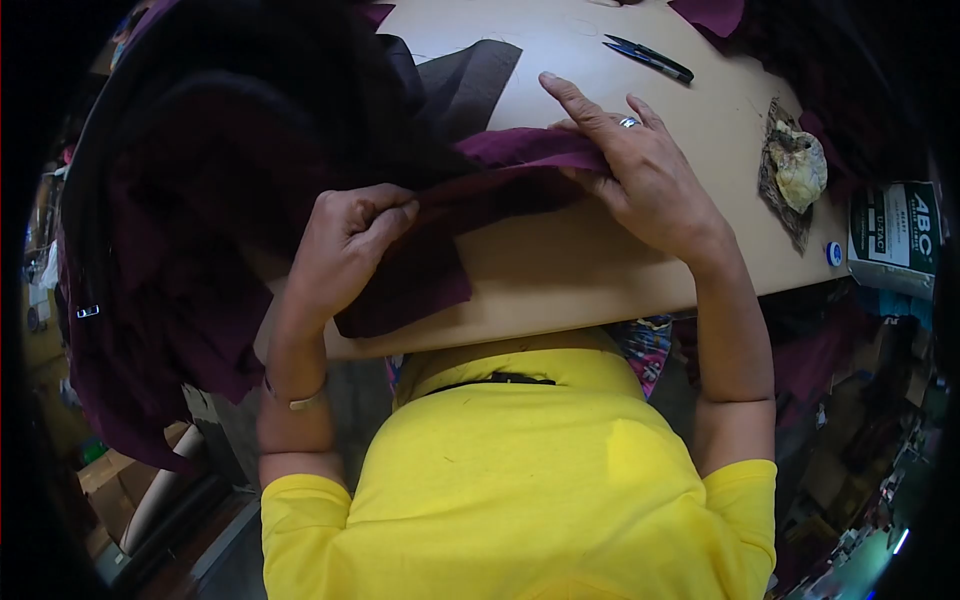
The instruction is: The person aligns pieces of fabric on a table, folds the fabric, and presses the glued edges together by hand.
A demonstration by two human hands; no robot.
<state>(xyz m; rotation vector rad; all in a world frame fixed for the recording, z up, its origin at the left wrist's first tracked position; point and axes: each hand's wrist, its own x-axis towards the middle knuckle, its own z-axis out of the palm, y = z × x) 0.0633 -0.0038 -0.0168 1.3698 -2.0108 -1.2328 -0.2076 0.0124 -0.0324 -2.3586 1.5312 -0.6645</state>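
A strip of maroon cloth (540,150) stretches between my two hands above the table. My left hand (350,235) is closed in a pinch on the cloth's left part, fingertips pressed together. At the strip's other end, my right hand (650,175), with a ring on one finger, grips the cloth between thumb and fingers while its index finger points outward. A loose maroon flap (410,290) hangs below my left hand toward the table's front edge. Left of it, a large heap of dark and maroon fabric (200,200) covers the table side and drapes down.
Thread snips (650,60) lie on the beige table (580,270) beyond my right hand. To the right are a crumpled pale lump on a dark patch (795,170), a small blue-and-white cap (835,253) and a green-and-white ABC box (895,235). More maroon fabric lies at the far right.
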